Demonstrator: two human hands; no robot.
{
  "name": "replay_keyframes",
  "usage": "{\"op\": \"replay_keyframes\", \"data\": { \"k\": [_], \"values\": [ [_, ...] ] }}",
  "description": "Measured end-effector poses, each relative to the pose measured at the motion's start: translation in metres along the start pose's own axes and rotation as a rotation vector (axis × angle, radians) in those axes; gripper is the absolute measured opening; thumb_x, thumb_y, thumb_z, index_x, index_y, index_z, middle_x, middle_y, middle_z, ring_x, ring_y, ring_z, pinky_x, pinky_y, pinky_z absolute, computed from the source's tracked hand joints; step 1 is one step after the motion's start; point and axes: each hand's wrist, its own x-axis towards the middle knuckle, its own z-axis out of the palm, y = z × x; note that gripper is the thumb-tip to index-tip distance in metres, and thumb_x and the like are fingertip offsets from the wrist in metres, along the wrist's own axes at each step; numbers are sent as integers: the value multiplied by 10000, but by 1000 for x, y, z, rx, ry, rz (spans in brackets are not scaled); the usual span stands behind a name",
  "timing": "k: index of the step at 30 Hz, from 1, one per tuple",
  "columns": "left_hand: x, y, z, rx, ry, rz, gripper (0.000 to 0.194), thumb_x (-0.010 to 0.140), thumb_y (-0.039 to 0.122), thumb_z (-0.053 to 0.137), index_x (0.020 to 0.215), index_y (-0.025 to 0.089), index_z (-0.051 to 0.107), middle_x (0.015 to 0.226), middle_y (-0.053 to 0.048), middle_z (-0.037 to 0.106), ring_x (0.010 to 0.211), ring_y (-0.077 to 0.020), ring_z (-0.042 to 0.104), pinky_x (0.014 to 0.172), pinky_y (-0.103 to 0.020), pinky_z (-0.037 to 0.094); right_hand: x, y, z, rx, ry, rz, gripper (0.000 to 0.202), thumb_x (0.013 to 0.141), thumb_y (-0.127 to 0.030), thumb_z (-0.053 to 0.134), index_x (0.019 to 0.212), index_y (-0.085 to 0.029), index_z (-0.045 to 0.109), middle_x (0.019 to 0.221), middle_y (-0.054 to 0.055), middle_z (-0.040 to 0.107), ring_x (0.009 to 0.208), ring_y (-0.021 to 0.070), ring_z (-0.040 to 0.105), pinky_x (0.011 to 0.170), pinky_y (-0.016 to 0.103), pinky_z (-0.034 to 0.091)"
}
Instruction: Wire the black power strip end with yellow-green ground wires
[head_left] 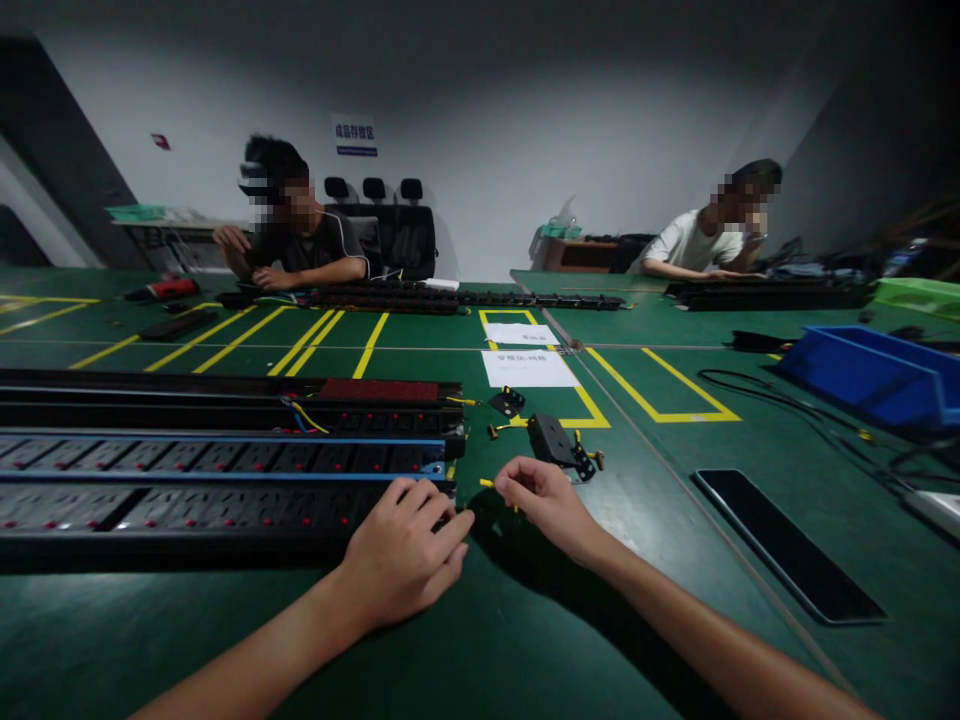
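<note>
left hand: curled, knuckles resting on near end of power strip, long axis running leftward | right hand: pinching yellow-tipped wire, just right of strip end, nearer it | black module just beyond right hand

A green desk marked with yellow lines carries long black power strips on its left side. Two white paper sheets lie mid-desk, with a small black module near them. A flat black panel and a blue bin sit to the right.
</note>
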Motion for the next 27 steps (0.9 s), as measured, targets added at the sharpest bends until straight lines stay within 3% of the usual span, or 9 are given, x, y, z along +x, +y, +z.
{"op": "replay_keyframes", "data": {
  "k": [6,27],
  "values": [
    [0,2,0,14,-8,-22,361,936,330,564,1275,218,613,986,-55,685,945,-248,580,832,-406,385,1,0,0,-8,-10,16,280,865,-438,603,765,-177,606,643,-12,544,570,122,456,543,254,346],
    [-1,2,3,13,-33,-49,396,931,357,563,1295,205,601,1000,-66,676,948,-250,580,853,-420,398,0,2,1,-26,-15,9,278,875,-436,586,768,-180,603,647,-8,548,582,132,477,556,261,366]
  ]
}}
